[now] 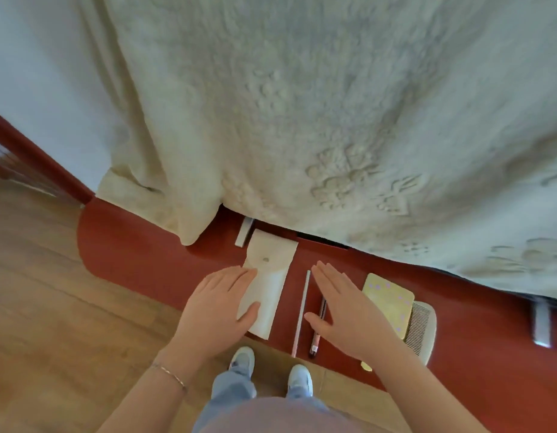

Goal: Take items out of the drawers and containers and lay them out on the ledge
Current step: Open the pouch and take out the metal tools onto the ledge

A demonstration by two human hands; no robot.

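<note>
Several items lie in a row on the dark red ledge (152, 264). A white snap pouch (272, 276) lies lengthwise; my left hand (219, 307) rests flat on its left edge with straight fingers. To its right lie a thin white stick (302, 310) and a dark pen (317, 332). My right hand (342, 310) lies flat, fingers straight, over the pen's upper part. Further right sit a yellow card with purple dots (392, 298) and a white fine-toothed comb (422, 329), partly under the card.
A cream embossed bedspread (302, 104) hangs over the back of the ledge. A small white block (244, 232) stands behind the pouch. A silvery object (541, 326) lies at the far right. Wooden floor (52, 307) and my shoes (242, 359) are below.
</note>
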